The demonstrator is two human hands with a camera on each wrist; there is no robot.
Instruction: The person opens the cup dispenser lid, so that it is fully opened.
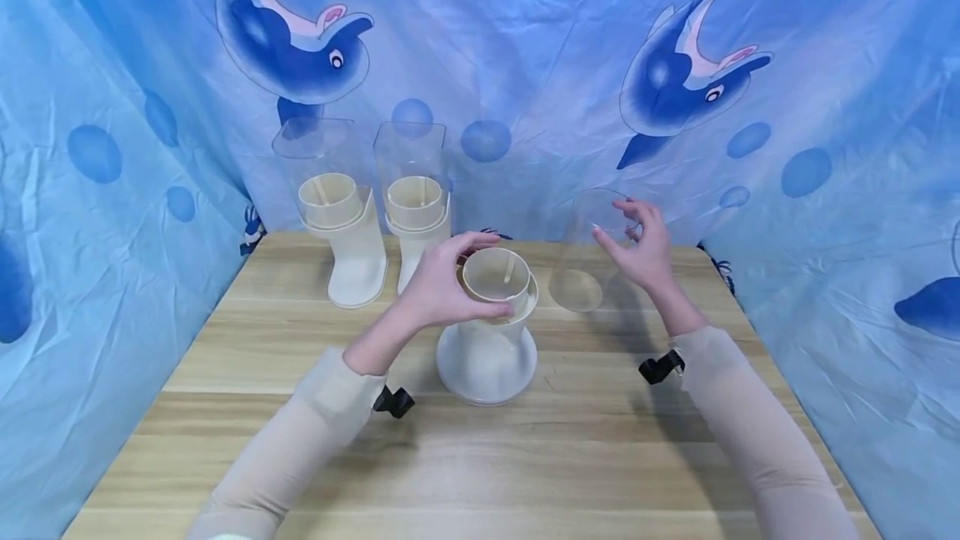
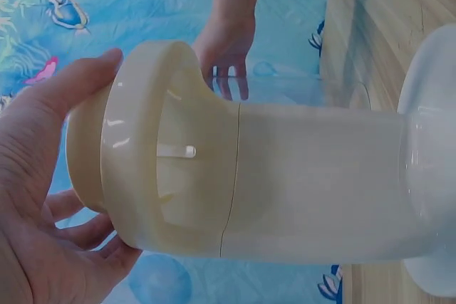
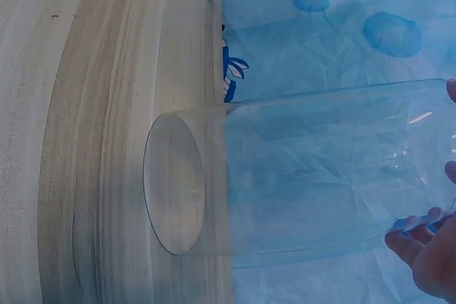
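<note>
My left hand [image 1: 442, 282] grips a cream-coloured cup-like ring [image 1: 497, 275] at the top of a white dispenser stand [image 1: 487, 361]. The left wrist view shows its thumb on one side of the ring and its fingers on the other. The stand is upright on its round base. To its right is a clear cylinder [image 3: 306, 176], with its lower rim at the table; whether it touches is hard to tell. My right hand [image 1: 641, 248] holds this cylinder near its upper end, thumb and fingers on opposite sides. Part of that hand lies outside the right wrist view.
Two similar cream and white dispensers, one on the left [image 1: 356, 265] and one nearer the middle [image 1: 414, 207], stand at the back of the wooden table [image 1: 480, 473]. Clear containers rise above them. A blue dolphin-print curtain [image 1: 510, 40] hangs behind and along both sides.
</note>
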